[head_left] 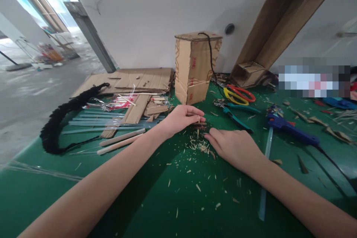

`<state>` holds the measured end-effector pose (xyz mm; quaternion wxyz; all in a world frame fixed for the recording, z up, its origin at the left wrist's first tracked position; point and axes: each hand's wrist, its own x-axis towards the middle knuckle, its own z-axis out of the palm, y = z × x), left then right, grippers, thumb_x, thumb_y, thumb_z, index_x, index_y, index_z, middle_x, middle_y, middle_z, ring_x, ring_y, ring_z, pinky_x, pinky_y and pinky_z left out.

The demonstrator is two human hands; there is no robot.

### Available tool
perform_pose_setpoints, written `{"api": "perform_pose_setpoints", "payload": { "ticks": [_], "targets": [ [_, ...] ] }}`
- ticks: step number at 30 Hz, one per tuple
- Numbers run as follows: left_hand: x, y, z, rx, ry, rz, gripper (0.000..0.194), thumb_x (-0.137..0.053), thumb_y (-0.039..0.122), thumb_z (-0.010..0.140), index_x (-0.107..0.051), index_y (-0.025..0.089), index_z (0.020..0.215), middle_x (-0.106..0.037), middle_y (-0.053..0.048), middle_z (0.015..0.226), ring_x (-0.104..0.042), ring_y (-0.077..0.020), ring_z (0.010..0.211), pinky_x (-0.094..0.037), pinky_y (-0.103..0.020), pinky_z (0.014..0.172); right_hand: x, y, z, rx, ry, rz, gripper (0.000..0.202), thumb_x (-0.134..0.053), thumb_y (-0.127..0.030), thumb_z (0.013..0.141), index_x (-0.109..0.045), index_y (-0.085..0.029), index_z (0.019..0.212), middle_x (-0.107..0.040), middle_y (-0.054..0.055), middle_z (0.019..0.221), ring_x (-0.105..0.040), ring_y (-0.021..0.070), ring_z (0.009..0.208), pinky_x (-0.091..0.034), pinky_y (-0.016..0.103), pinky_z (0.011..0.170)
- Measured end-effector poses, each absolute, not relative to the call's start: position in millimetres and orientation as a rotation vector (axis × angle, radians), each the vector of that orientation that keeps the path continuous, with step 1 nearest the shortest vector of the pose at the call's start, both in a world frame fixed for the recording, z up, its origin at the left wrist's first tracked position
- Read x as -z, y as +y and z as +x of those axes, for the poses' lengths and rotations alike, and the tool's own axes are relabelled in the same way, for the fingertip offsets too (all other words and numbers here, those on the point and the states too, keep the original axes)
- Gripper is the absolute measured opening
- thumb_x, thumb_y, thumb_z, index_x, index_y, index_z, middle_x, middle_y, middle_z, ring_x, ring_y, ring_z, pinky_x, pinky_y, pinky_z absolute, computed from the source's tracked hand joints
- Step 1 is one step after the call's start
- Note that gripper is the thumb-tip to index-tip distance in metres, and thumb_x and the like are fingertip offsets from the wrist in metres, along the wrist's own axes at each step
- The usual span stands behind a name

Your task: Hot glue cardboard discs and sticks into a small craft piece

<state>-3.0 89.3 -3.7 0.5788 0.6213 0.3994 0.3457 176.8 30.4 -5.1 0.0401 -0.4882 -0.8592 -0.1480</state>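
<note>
My left hand (pixel 182 119) is closed, its thumb and fingers pinched at a short thin wooden stick (pixel 198 132). The stick's pale tip points down, below a small flat dark piece (pixel 198 124) that it seems to pass through. Just to the right, my right hand (pixel 232 145) is also closed, thumb and forefinger together close to that tip; whatever they hold is hidden. Beneath both hands a small heap of pale wood shavings (pixel 203 147) lies on the green tabletop (pixel 156 200), with more scattered toward me.
Behind my hands stands a cardboard box (pixel 192 70) with a black cord. Teal pliers (pixel 237 117), yellow-and-red-handled scissors (pixel 240 95) and a blue glue gun (pixel 291 130) lie rightward. Leftward are wooden rods (pixel 119 145), glue sticks (pixel 95 123) and a fuzzy black strip (pixel 54 130).
</note>
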Motion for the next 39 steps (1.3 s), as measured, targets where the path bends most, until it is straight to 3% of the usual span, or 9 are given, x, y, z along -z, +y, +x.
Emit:
{"api": "perform_pose_setpoints", "payload": {
  "ticks": [31, 39],
  "targets": [
    [5.0, 91.1, -1.2, -0.805, 0.996, 1.443, 0.015, -0.057, 0.019, 0.073, -0.061, 0.012, 0.086, -0.069, -0.009, 0.083, -0.063, -0.0138, 0.08, -0.048, -0.03, 0.079, 3.2, 37.5, 171.3, 0.403, -2.684, -1.581, 0.042, -0.023, -0.039, 0.089, -0.059, -0.019, 0.08, -0.062, 0.005, 0.055, -0.052, 0.0133, 0.042, -0.014, 0.026, 0.043],
    [5.5, 92.0, -1.1, -0.81, 1.001, 1.454, 0.015, -0.057, 0.02, 0.074, -0.061, 0.012, 0.086, -0.069, -0.008, 0.084, -0.063, -0.0135, 0.079, -0.048, -0.029, 0.078, 2.1, 36.1, 173.4, 0.404, -2.745, -1.517, 0.044, -0.022, -0.039, 0.09, -0.057, -0.018, 0.075, -0.061, 0.004, 0.054, -0.053, 0.0142, 0.044, -0.013, 0.027, 0.043]
  ]
}}
